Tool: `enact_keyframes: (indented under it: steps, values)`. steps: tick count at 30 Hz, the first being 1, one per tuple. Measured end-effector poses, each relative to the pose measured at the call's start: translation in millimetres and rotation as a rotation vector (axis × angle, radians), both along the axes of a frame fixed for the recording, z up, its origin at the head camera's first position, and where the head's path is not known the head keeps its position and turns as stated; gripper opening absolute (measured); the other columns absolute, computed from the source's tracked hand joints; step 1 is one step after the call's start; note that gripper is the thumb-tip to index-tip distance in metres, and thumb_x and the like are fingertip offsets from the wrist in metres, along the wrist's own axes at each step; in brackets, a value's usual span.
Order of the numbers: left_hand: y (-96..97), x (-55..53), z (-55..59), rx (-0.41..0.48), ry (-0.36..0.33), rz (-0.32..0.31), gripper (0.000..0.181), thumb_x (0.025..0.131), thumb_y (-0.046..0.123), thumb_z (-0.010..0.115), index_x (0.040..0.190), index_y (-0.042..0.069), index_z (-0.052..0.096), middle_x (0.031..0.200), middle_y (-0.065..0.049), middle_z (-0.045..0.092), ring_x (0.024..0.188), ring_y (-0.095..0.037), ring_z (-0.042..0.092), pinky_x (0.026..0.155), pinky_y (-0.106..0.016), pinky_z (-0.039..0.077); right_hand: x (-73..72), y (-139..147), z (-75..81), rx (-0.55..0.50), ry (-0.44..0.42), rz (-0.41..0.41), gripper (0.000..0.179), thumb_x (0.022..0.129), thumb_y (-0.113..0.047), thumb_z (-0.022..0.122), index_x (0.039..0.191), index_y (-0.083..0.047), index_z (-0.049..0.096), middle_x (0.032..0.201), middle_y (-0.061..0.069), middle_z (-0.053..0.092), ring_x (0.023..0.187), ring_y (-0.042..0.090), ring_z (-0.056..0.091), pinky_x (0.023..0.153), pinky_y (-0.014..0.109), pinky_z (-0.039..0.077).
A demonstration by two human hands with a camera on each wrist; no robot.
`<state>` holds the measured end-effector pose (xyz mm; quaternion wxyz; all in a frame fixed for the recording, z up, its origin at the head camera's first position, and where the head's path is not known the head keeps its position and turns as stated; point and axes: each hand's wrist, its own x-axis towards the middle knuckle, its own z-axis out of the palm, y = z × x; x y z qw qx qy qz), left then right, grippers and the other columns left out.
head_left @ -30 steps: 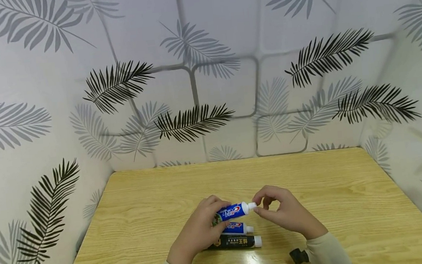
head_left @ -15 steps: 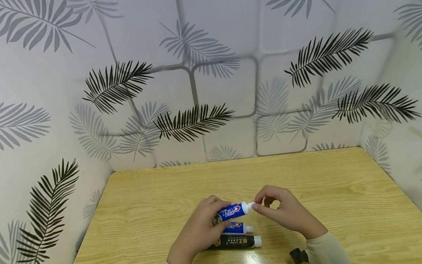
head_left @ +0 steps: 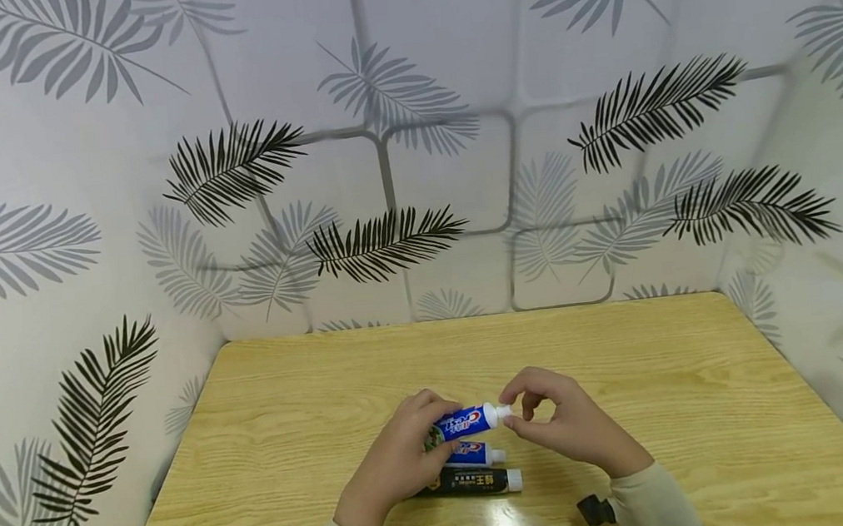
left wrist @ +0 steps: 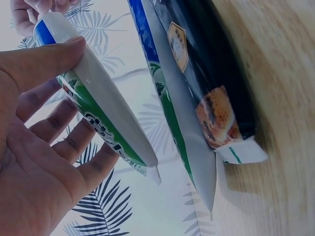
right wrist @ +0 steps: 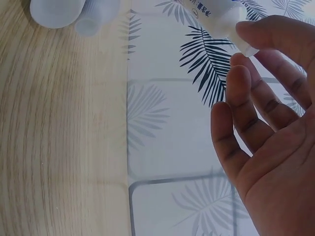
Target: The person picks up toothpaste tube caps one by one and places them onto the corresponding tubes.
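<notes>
My left hand [head_left: 400, 453] grips a blue, white and green toothpaste tube [head_left: 465, 421], raised above the table with its capped end pointing right. In the left wrist view the thumb presses on the held tube's [left wrist: 106, 93] white back while the fingers lie behind it. My right hand [head_left: 567, 421] pinches the white cap [head_left: 504, 411] between thumb and forefinger; its other fingers are bent loosely away in the right wrist view. Just below the held tube lie a second blue toothpaste tube [head_left: 474, 454] and a black toothpaste tube [head_left: 478, 482] with a white cap.
A wood-grain table [head_left: 290, 391] spreads around the hands. Behind it and along both sides stand pale walls [head_left: 460, 276] with a leaf pattern. A black strap piece [head_left: 597, 510] shows beside the right sleeve [head_left: 653, 506].
The right thumb and forefinger have shifted around the cap, closing over it half a second ago and now slightly further apart. The left hand and the tubes have stayed put.
</notes>
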<state>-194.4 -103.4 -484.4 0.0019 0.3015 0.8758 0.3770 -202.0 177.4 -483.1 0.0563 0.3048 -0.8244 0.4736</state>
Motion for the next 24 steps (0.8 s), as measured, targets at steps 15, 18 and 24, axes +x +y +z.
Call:
enact_keyframes:
  steps: [15, 18, 24]
  values:
    - [0.0, 0.0, -0.2, -0.002, -0.012, 0.003, 0.041, 0.098, 0.012, 0.078, 0.137, 0.017, 0.07, 0.122, 0.008, 0.065, 0.111, -0.011, 0.056, 0.094, -0.029, 0.057, 1.7, -0.7, 0.8, 0.02, -0.041, -0.016, 0.011, 0.099, -0.016, 0.077, 0.108, -0.023, 0.075, 0.102, -0.006, 0.074, 0.082, 0.01, 0.064, 0.075, 0.033, 0.057]
    - [-0.5, 0.0, -0.4, -0.007, -0.01, 0.003, 0.041, 0.098, 0.012, 0.078, 0.137, 0.017, 0.069, 0.122, 0.008, 0.065, 0.111, -0.011, 0.056, 0.095, -0.029, 0.057, 1.9, -1.0, 0.9, 0.025, -0.056, -0.028, 0.01, 0.1, -0.019, 0.077, 0.108, -0.025, 0.075, 0.103, -0.008, 0.074, 0.083, 0.009, 0.064, 0.076, 0.033, 0.057]
    - [-1.4, -0.7, -1.0, -0.004, -0.015, 0.003, 0.042, 0.098, 0.012, 0.078, 0.138, 0.017, 0.069, 0.121, 0.008, 0.065, 0.111, -0.011, 0.056, 0.094, -0.029, 0.057, 1.3, 0.3, 1.9, 0.025, -0.046, -0.037, 0.018, 0.096, -0.02, 0.081, 0.112, -0.025, 0.074, 0.103, -0.009, 0.07, 0.081, 0.009, 0.065, 0.075, 0.038, 0.059]
